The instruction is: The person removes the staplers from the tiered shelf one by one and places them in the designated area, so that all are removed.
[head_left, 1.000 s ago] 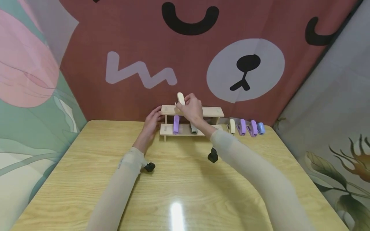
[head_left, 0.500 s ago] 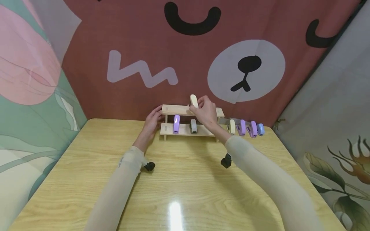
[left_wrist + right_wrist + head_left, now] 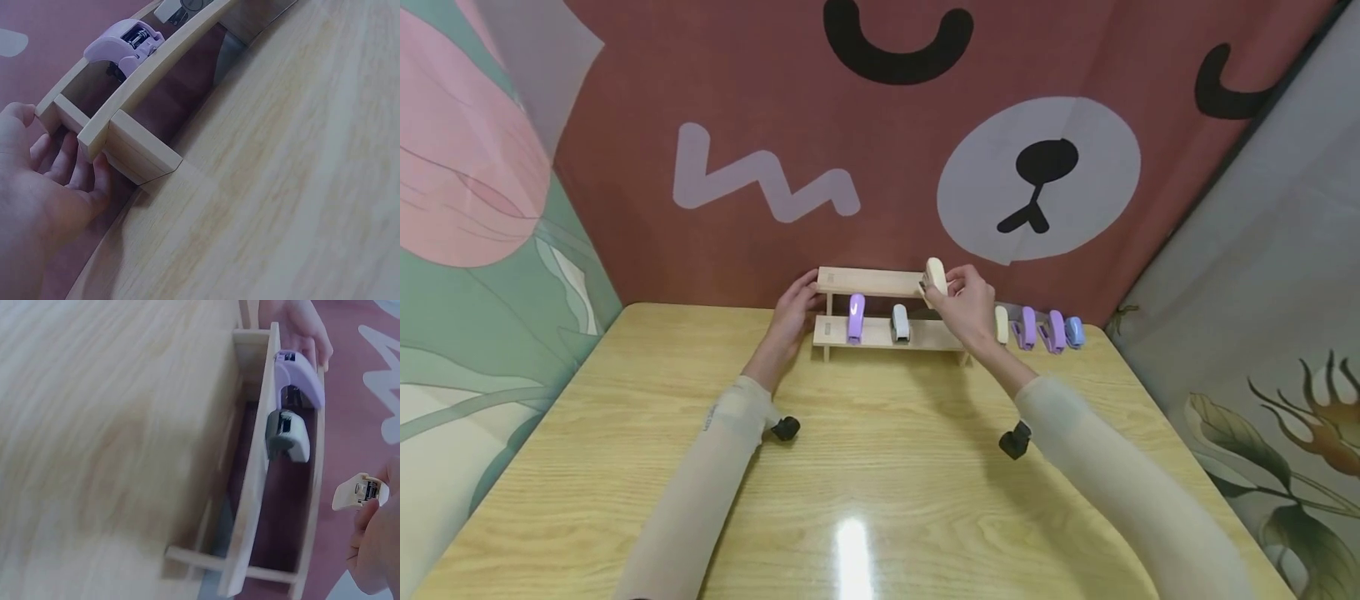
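Head view: even, moderate light; 1 white glare streak (image 3: 853,558) lies on the tabletop (image 3: 647,400) well in front of the rack (image 3: 868,282), 1 soft arm shadow (image 3: 1007,492) reaching closer to it. The 2 wrist views: dimmer, hazy, the rack's boards (image 3: 159,61) bowed by lens distortion.

Long cream sleeves (image 3: 700,483), small black wrist cameras (image 3: 1015,441)

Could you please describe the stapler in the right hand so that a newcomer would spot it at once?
At the back of the wooden table stands a two-tier wooden rack. By the right end of its upper shelf, find the cream stapler pinched in the person's right hand. The other cream stapler sits in the row right of the rack; only this one is held.
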Tool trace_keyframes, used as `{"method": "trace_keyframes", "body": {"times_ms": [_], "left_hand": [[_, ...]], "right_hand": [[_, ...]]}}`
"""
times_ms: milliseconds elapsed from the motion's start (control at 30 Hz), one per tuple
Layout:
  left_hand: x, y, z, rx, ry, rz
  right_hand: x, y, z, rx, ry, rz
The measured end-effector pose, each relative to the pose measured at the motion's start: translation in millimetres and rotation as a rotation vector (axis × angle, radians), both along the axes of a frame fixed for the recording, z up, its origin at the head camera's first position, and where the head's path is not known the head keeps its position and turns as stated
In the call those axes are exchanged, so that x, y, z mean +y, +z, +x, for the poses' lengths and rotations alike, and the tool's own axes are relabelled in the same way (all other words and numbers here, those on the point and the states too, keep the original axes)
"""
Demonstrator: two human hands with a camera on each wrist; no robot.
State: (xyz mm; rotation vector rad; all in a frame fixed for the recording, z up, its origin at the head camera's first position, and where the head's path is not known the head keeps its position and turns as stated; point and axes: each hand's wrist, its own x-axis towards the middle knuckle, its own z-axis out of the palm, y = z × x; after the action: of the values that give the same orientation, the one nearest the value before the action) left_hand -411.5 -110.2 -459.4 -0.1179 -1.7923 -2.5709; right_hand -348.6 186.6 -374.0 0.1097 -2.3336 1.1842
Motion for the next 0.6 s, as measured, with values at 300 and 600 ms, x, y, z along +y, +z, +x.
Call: {"method": "trace_keyframes", "body": {"times_ms": [300, 600], "left_hand": [[-2.2, 0.1, -1.4, 0.016, -0.001, 0.000], [-1.3, -1.0, -1.8, 0.017, -0.006, -0.011]], "right_hand": [[37.4, -18.3, 4.9, 0.024, -0.057, 0.020], [74.8, -32.3, 18.8, 0.007, -0.092, -0.002]]}}
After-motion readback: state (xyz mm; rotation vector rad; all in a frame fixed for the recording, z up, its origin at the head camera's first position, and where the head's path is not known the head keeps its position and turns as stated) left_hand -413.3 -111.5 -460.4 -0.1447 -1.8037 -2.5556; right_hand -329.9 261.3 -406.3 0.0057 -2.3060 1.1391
